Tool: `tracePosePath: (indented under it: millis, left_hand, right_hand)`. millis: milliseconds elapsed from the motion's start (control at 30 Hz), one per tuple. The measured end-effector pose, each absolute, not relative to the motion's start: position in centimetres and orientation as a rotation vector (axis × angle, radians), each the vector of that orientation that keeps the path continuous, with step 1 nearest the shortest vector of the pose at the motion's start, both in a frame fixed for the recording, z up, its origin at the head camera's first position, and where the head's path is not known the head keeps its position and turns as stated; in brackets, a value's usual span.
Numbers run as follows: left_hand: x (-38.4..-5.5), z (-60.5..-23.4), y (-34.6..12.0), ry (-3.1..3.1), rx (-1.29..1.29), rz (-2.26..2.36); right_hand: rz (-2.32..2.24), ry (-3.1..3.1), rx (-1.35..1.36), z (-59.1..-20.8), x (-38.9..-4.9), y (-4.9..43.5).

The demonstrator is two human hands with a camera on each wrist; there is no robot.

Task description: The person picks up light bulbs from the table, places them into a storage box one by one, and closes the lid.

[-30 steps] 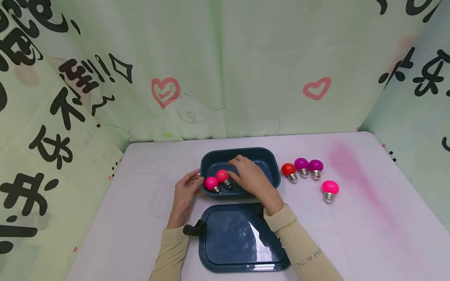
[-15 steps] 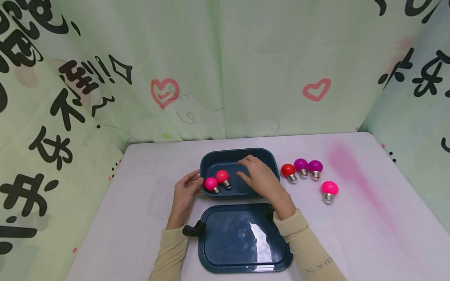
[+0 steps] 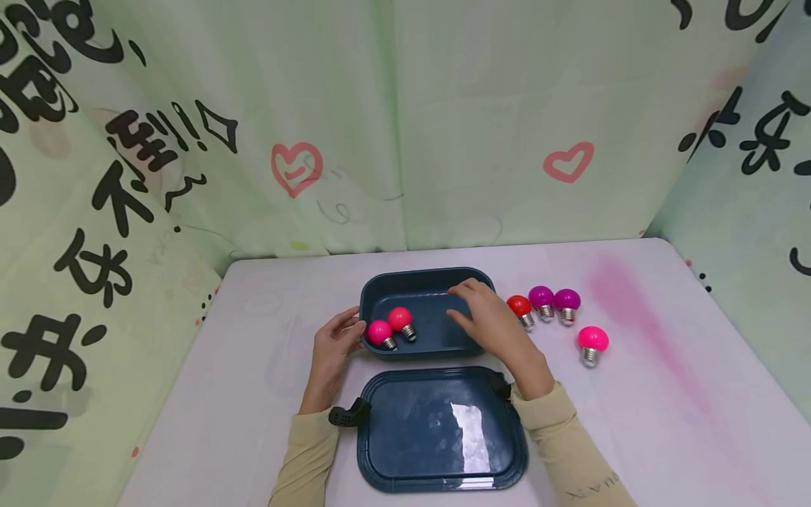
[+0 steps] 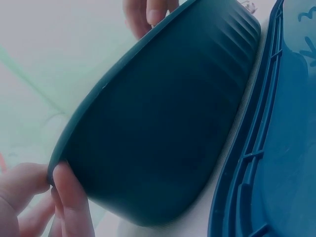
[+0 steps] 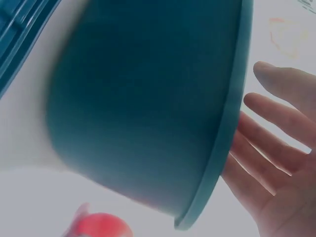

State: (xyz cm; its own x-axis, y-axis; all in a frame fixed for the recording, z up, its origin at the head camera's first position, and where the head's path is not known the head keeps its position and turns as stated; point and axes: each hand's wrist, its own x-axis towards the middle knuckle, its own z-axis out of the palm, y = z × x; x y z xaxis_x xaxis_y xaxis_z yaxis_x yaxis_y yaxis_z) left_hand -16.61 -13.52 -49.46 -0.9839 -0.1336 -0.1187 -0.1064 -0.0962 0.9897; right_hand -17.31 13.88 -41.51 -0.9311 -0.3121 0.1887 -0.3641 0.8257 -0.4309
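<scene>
In the head view, a dark blue box (image 3: 418, 352) stood open on the pale counter (image 3: 253, 366), with a pink bulb (image 3: 380, 332) and a coral bulb (image 3: 400, 319) side by side near its left end. The left hand (image 3: 336, 345) pinched the box's left rim; the right hand (image 3: 491, 320), fingers parted and holding nothing, was over the right end. A blue lid (image 3: 437, 429) lay just in front. To the right were a red bulb (image 3: 519, 305), a purple bulb (image 3: 541, 296), a second purple bulb (image 3: 567, 299) and a bright pink bulb (image 3: 593, 339). The bulbs were probably light, their smooth globes slick and perhaps breakable; the ridged metal bases looked the surer hold.

In the left wrist view, thumb and fingers clasped the rim. The walls looked like stiff, smooth plastic, likely light enough to skid, making the rim a sensible place for steadying.

In the right wrist view, the fingers were spread beyond the rim; contact could not be told.
</scene>
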Motion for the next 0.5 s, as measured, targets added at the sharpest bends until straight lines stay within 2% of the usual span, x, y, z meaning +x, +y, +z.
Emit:
tracePosePath:
  millis: [500]
  left_hand:
    - [-16.6,-49.4,-13.5,-2.135,0.285,-2.266]
  right_hand:
    - [0.703,-2.886,0.456,-41.6,-17.2,17.0]
